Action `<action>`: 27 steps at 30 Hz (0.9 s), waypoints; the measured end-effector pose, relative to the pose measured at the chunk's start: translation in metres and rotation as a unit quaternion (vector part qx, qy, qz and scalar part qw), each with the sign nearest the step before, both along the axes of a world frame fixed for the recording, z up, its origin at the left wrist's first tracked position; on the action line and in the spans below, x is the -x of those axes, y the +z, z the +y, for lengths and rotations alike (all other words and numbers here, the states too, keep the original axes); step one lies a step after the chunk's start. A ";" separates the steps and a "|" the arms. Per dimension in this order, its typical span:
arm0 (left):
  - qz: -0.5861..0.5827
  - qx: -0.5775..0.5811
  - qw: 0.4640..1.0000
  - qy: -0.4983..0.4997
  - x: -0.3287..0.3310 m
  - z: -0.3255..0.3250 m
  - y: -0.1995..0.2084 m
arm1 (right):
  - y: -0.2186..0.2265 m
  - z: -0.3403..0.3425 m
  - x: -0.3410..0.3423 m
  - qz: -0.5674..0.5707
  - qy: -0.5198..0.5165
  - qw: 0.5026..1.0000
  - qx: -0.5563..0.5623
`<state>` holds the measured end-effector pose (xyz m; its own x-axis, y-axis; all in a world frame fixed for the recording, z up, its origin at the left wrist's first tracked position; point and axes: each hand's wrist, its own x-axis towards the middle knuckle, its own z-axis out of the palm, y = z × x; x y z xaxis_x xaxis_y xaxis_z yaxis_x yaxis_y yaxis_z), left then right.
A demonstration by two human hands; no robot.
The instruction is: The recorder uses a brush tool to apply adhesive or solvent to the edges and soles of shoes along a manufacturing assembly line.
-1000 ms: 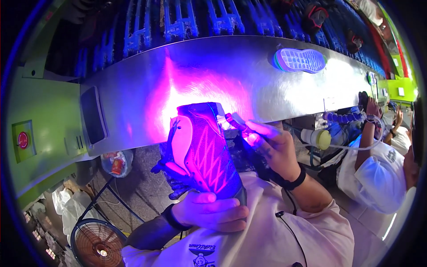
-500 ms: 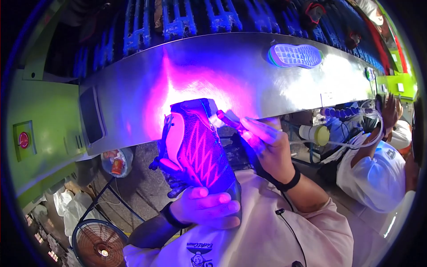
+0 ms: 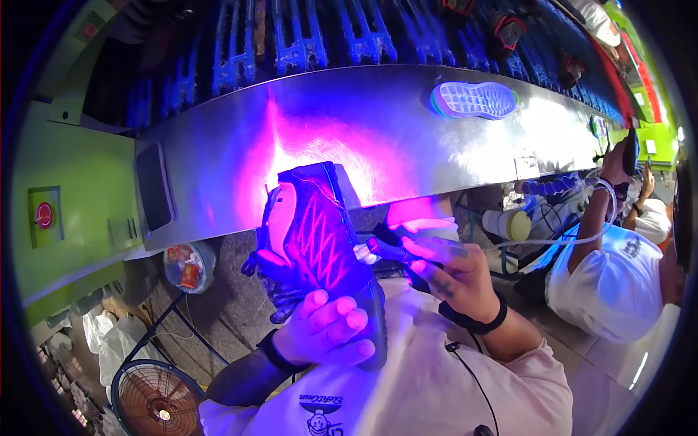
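Observation:
A dark shoe upper (image 3: 320, 236) with zigzag lines glows pink and violet under the light, tilted upright in front of my chest. My left hand (image 3: 329, 330) is closed round its lower end, fingers across the side facing me. In my right hand (image 3: 454, 272) is a brush (image 3: 387, 245) with a dark handle, pinched between thumb and fingers. Its pale tip lies at the right edge of the shoe upper, about halfway down; whether it touches is hard to tell. A pale shoe sole (image 3: 476, 100) lies tread up on the metal bench (image 3: 196, 192), beyond my right hand.
Blue slotted racks (image 3: 302, 51) line the bench's far side. A bag-lined bin (image 3: 189, 269) and a round fan (image 3: 158, 398) stand at lower left. A cream container (image 3: 509, 225) is at right, near a co-worker in a white shirt (image 3: 600, 283) and a pale hose.
My right hand and the brush have moved down along the shoe upper's right edge, from near its top to about its middle. My left hand keeps its hold; the view has shifted slightly.

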<state>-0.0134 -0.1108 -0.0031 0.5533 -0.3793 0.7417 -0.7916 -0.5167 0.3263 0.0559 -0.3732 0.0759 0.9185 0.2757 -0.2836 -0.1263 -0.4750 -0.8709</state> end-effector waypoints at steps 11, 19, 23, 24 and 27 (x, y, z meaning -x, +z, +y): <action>0.058 -0.045 0.997 0.039 -0.021 -0.023 0.040 | 0.040 -0.016 0.007 -0.130 0.012 0.991 -0.038; 0.123 -0.026 0.983 0.131 -0.047 -0.054 0.076 | 0.060 -0.027 0.009 -0.151 0.006 0.988 -0.040; 0.056 -0.124 0.970 0.202 -0.064 -0.059 0.096 | 0.066 -0.031 0.010 -0.201 -0.003 0.978 -0.062; 0.122 -0.055 0.974 0.182 -0.067 -0.061 0.102 | 0.068 -0.032 0.009 -0.202 -0.002 0.977 -0.066; 0.159 0.004 0.974 0.159 -0.085 -0.062 0.117 | 0.071 -0.033 0.006 -0.253 0.006 0.967 -0.039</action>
